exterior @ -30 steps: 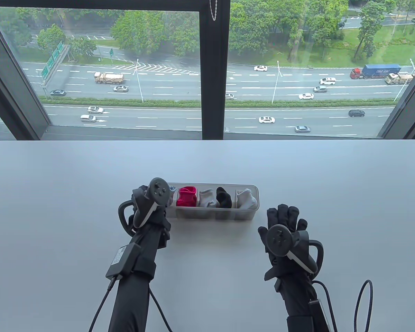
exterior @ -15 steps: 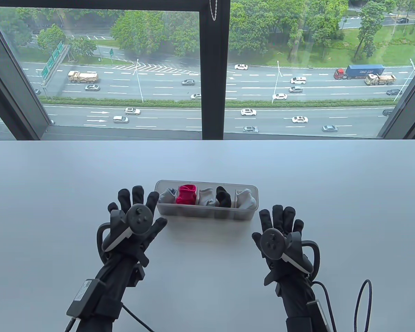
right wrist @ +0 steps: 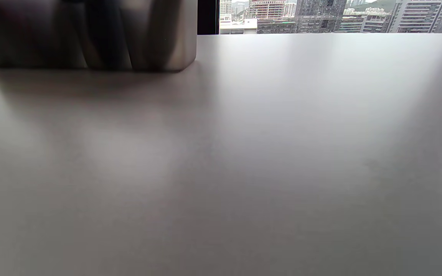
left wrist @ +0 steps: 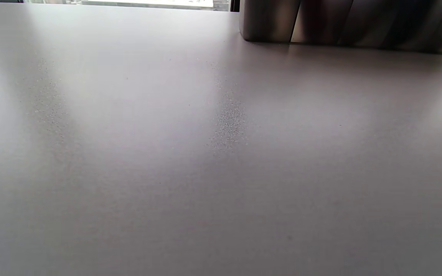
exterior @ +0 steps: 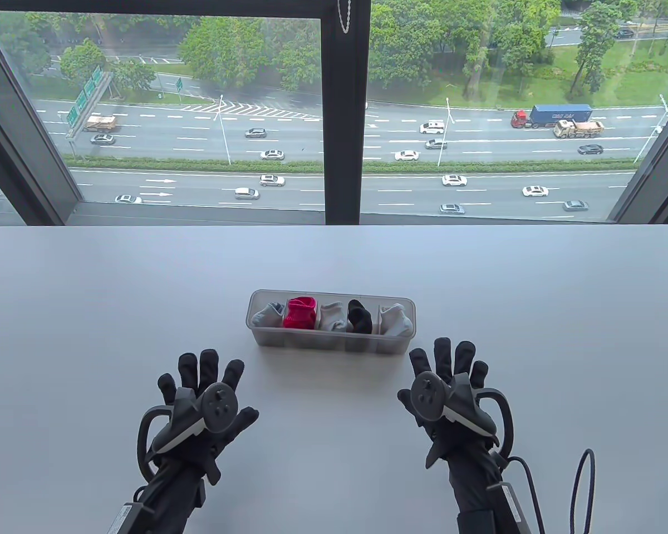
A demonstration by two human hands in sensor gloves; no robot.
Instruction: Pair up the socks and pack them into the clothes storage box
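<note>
Both hands, left hand [exterior: 200,400] and right hand [exterior: 448,386], lie released, fingers spread, low in frame below the sock-filled box [exterior: 332,345].

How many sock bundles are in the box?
5, in a row in the storage box: grey, red, light grey, black, white. More may hide underneath.

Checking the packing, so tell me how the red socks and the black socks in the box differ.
The red socks sit second from the left in the box; the black socks sit fourth. Red looks bulkier and fills its slot; black is narrower. Both are bundled, poking above the rim.
</note>
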